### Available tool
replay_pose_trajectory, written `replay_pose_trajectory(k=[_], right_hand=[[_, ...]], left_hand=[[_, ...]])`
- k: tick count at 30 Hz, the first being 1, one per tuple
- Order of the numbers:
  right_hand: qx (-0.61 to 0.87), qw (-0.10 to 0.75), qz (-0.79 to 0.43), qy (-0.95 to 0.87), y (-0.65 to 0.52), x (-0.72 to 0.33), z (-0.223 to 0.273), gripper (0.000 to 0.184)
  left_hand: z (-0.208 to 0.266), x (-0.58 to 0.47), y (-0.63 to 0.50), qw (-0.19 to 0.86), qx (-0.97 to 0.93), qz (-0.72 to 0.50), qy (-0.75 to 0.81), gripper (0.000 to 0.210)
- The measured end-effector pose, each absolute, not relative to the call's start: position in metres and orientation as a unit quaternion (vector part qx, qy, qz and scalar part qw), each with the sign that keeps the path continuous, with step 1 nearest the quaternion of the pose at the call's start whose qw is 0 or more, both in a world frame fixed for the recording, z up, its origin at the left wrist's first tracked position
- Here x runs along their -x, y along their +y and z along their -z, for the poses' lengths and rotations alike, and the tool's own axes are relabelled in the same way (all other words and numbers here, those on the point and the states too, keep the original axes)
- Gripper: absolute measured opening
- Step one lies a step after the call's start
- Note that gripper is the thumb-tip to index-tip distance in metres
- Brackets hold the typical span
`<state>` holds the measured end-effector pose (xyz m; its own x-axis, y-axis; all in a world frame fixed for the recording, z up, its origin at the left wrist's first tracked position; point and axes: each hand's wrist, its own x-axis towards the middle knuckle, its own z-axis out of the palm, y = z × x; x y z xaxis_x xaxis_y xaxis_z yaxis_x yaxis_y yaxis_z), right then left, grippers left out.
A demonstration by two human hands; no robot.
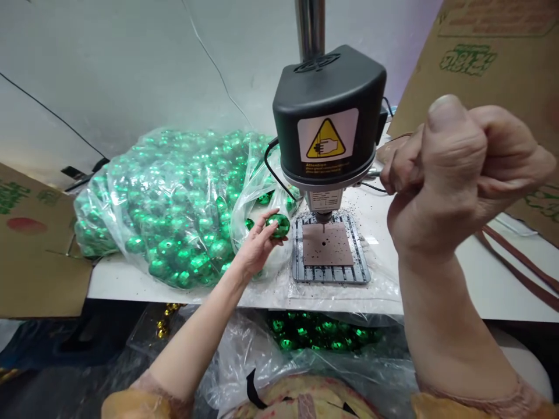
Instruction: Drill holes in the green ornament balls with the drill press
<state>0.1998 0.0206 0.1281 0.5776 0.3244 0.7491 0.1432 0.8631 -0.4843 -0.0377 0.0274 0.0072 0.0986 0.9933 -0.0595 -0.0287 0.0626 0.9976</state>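
My left hand [257, 249] is closed around a shiny green faceted ball [279, 226], just left of the bench drill press [332, 87]. Raised on the right, my right hand [445, 174] is curled into a fist at the press's feed handle [374, 173]; the short metal rod runs into the fingers, which hide its end. Below the black motor head, the thin drill bit [324, 228] points down at a brown board [340, 253] with a hole in it. That board lies on the slotted metal base [362, 273], strewn with dark chips.
A large clear bag of green balls [174, 203] fills the table's left side, its mouth toward the drill. Below the front edge, another plastic bag holds green balls [323, 331]. Cardboard boxes stand left [39, 250] and right [502, 35]. A brown strap [519, 265] lies at right.
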Motion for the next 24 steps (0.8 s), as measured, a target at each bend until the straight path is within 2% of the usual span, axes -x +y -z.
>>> replay_pose_trajectory(k=[2,4,14,20,24], right_hand=[[0.264,0.851,-0.048,-0.452,0.022,-0.200,-0.128,0.050],[0.272,0.848,-0.039,-0.452,0.022,-0.200,-0.127,0.052],[0.246,0.846,-0.049,-0.471,0.021,-0.202,-0.126,0.052],[0.236,0.846,-0.054,-0.475,0.020,-0.200,-0.126,0.051],[0.270,0.834,-0.051,-0.479,0.017,-0.197,-0.129,0.050]], left_hand=[[-0.001,0.022,0.021,0.630,-0.421,-0.478,0.444,0.058],[0.006,0.010,0.019,0.666,-0.365,-0.492,0.426,0.056],[0.014,-0.008,0.023,0.713,-0.233,-0.498,0.435,0.025],[0.008,-0.003,0.012,0.737,-0.237,-0.484,0.407,0.027],[0.002,0.003,-0.026,0.826,-0.288,-0.346,0.339,0.041]])
